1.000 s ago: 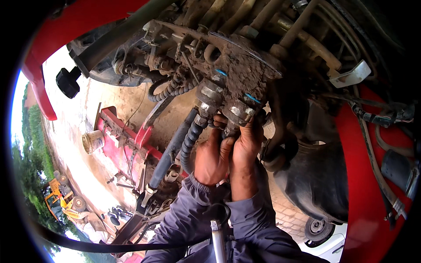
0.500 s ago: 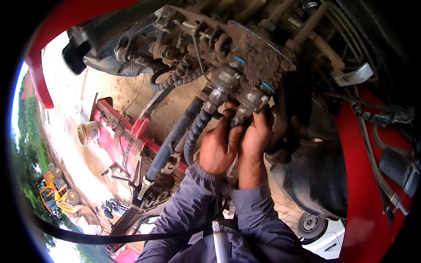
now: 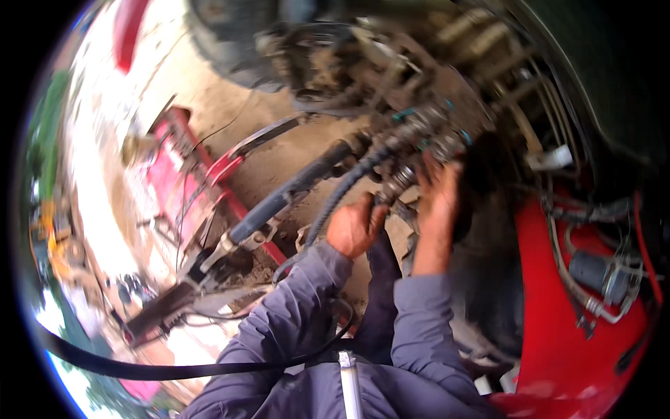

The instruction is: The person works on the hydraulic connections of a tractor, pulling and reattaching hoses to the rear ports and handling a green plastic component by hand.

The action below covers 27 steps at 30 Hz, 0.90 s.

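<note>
The picture from the head camera is smeared with motion, so fine detail is hard to read. The person is reaching both arms, in grey sleeves [image 3: 307,314], up to a cluster of dirty metal couplers [image 3: 426,133] on the underside of a machine. That cluster is the landmark here.

Just below and left of the couplers, the left hand [image 3: 354,227] is curling its fingers around the end of a ribbed hose [image 3: 335,202] where it is meeting a metal fitting [image 3: 396,183]. The grip looks closed on the hose end, though the blur is hiding the fingertips.

Directly below the couplers, the right hand [image 3: 438,199] is pressing up against them, fingers bent and close together. Whether it is actually gripping a coupler or only touching it, I cannot tell.

A thicker black hose [image 3: 289,195] is running down and left from the couplers, beside the ribbed one. Farther left of the couplers a red frame [image 3: 174,167] is lying on sandy ground [image 3: 230,105]. Right and below the couplers, a red panel [image 3: 558,307] is carrying cables and a grey cylinder [image 3: 593,272].
</note>
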### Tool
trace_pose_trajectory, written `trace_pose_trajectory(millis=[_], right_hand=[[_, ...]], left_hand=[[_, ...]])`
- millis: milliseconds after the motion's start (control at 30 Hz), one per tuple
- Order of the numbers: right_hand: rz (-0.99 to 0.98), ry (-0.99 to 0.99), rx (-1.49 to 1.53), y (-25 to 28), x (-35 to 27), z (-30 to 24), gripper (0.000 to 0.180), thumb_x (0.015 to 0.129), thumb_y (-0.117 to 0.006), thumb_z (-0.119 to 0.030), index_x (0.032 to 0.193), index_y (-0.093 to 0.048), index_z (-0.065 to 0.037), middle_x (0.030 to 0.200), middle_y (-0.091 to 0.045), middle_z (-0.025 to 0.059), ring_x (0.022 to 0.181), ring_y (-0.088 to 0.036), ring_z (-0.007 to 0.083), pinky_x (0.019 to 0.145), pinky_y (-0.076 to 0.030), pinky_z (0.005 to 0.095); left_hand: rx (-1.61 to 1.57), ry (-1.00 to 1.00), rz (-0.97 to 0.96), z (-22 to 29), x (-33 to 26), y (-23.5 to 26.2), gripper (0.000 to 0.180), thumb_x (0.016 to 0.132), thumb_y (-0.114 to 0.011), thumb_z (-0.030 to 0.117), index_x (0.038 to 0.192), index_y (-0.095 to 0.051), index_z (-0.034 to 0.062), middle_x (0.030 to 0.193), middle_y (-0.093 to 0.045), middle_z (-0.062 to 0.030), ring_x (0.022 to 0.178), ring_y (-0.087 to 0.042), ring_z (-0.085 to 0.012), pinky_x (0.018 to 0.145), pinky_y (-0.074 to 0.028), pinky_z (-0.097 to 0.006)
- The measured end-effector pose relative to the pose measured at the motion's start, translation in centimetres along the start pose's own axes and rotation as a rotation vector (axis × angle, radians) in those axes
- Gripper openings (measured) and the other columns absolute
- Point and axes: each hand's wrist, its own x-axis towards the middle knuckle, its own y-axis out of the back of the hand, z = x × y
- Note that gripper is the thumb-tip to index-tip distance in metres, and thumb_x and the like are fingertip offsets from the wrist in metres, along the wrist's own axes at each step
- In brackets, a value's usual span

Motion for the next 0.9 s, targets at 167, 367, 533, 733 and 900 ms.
trace_pose_trajectory(millis=[167,367,533,733,900], right_hand=[[0.004,-0.196,-0.122,4.4,-4.5,-2.0,0.080,0.094,-0.045,-0.061,0.140,-0.034,0.004,0.134,-0.052,0.0190,0.130,-0.045,0.0297,0.112,-0.031,0.0425],[-0.141,-0.369,-0.416,2.2,-11.3,-1.5,0.072,0.094,-0.052,-0.055,0.134,-0.042,0.004,0.118,-0.060,0.0144,0.111,-0.056,0.0236,0.099,-0.042,0.0381],[-0.259,-0.478,-0.780,6.2,-11.3,-1.8,0.055,0.093,-0.059,-0.048,0.124,-0.052,-0.003,0.107,-0.064,0.0107,0.101,-0.061,0.0234,0.091,-0.046,0.0370],[-0.222,-0.508,-0.958,8.2,-11.9,-1.2,0.045,0.094,-0.057,-0.044,0.117,-0.056,-0.005,0.108,-0.065,0.0105,0.101,-0.062,0.0243,0.086,-0.048,0.0361],[-0.393,-0.515,-1.121,7.3,-14.0,-0.4,0.036,0.095,-0.058,-0.037,0.111,-0.056,-0.005,0.098,-0.066,0.0092,0.090,-0.064,0.0236,0.078,-0.051,0.0362]], left_hand=[[-0.057,-0.048,0.113,2.7,-5.3,5.7,0.032,0.090,-0.062,0.033,0.096,-0.052,0.0030,0.068,-0.058,-0.0242,0.067,-0.059,-0.0456,0.057,-0.044,-0.051],[-0.128,-0.038,0.346,2.9,-15.6,15.9,0.029,0.088,-0.064,0.031,0.098,-0.057,0.0047,0.075,-0.061,-0.0208,0.070,-0.061,-0.0422,0.058,-0.048,-0.046],[-0.192,-0.110,0.622,2.8,-25.6,21.7,0.029,0.084,-0.068,0.029,0.093,-0.058,0.0028,0.072,-0.059,-0.0163,0.065,-0.060,-0.0393,0.056,-0.048,-0.040],[-0.208,0.007,1.122,3.5,-39.0,28.8,0.036,0.086,-0.057,0.038,0.084,-0.063,0.0027,0.067,-0.058,-0.0043,0.055,-0.055,-0.0141,0.050,-0.043,-0.029],[-0.231,-0.100,1.695,2.8,-53.0,34.3,0.068,0.092,-0.033,0.071,0.095,-0.051,0.0057,0.059,-0.049,-0.0067,0.042,-0.040,-0.0123,0.036,-0.035,-0.027]])
